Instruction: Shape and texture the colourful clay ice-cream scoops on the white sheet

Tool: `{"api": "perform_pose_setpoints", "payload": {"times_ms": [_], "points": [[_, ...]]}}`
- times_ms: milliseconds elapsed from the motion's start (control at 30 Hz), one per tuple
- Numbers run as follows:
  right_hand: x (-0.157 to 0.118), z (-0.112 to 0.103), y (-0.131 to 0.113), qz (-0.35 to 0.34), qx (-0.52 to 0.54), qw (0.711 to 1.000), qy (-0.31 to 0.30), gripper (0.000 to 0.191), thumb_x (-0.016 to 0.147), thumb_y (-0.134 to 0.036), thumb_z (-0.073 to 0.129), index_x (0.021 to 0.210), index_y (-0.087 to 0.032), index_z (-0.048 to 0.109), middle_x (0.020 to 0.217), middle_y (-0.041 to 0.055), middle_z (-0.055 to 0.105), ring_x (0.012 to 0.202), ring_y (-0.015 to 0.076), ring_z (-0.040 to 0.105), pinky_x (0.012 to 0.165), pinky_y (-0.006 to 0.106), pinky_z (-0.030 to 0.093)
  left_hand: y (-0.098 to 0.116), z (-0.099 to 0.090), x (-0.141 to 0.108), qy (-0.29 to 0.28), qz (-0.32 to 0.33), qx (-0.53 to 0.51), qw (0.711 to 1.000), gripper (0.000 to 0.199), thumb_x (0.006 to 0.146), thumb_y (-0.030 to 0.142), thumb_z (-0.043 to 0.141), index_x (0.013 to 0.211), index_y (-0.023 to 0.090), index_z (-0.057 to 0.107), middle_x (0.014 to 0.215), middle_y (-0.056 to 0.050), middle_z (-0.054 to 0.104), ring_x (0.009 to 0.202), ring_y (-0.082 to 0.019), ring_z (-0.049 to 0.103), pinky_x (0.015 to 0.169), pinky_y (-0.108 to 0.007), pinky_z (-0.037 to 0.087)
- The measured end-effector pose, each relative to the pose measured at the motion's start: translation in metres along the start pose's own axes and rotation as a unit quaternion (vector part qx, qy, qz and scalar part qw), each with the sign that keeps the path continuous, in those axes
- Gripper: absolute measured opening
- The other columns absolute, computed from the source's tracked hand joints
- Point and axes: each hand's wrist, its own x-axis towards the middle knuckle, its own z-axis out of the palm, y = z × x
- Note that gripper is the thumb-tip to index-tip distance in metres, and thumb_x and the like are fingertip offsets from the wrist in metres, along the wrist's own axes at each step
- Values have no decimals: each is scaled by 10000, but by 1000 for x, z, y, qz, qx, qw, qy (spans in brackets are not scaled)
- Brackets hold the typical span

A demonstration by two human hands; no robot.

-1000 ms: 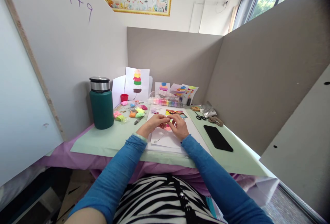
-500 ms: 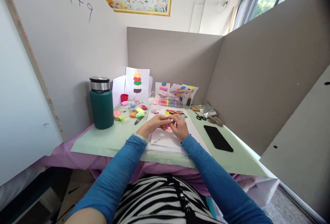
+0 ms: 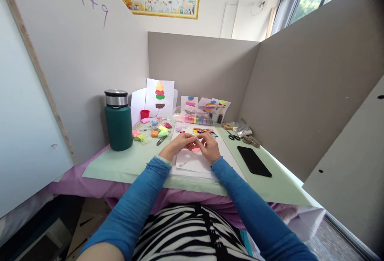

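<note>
My left hand (image 3: 181, 144) and my right hand (image 3: 209, 147) meet above a white sheet of paper (image 3: 195, 165) at the middle of the table. The fingertips of both are pinched together. Whatever lies between them is too small and too hidden to name. Pink patches and a thin dark line show on the sheet, partly covered by my hands. Just beyond my fingers lies a printed picture with colourful stripes (image 3: 204, 131). Left of my left hand is a dark pen (image 3: 162, 140), with small bags of bright modelling clay (image 3: 163, 133) behind it.
A green bottle (image 3: 118, 123) stands at the left. A black phone (image 3: 254, 161), scissors (image 3: 234, 135) and a foil packet (image 3: 243, 128) lie on the right. Painted cards (image 3: 160, 99), a red cup (image 3: 144, 113) and a clear-wrapped colour set (image 3: 195, 119) are at the back. Grey partitions (image 3: 204, 65) enclose the table.
The fingers of both hands have shifted slightly against each other, the right fingertips a little. My arms and the things on the table stay where they were.
</note>
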Motion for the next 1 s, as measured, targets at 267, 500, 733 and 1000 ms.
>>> {"api": "perform_pose_setpoints", "payload": {"times_ms": [267, 500, 733, 1000], "points": [[0, -1, -1, -23, 13, 999, -20, 152, 917, -293, 522, 997, -222, 630, 951, 55, 609, 616, 121, 537, 636, 300, 494, 3, 1, -3, -47, 8, 13, 999, 412, 662, 478, 771, 768, 97, 658, 643, -14, 583, 598, -95, 555, 630, -252, 441], [1, 0, 0, -9, 4, 1000, -5, 159, 902, -352, 556, 945, -209, 611, 920, 58, 621, 602, 127, 535, 618, 300, 480, -4, -2, 3, 18, 9, -3, 1000, 430, 680, 502, 751, 792, 95, 663, 639, -11, 583, 573, -84, 530, 595, -242, 427], [-1, 1, 1, 8, 2, 1000, -8, 174, 897, -376, 554, 910, -205, 582, 883, 44, 609, 595, 120, 527, 576, 277, 460, 4, 2, -2, -6, -4, 2, 1000, 438, 654, 509, 767, 746, 94, 658, 623, -10, 573, 579, -84, 530, 597, -235, 421], [0, -1, -2, -14, 3, 999, -30, 154, 913, -318, 525, 979, -215, 618, 944, 54, 620, 622, 124, 537, 641, 296, 486, 6, 4, -4, -30, 1, 17, 999, 451, 628, 519, 778, 752, 102, 661, 628, -15, 580, 592, -98, 547, 619, -251, 433]]}}
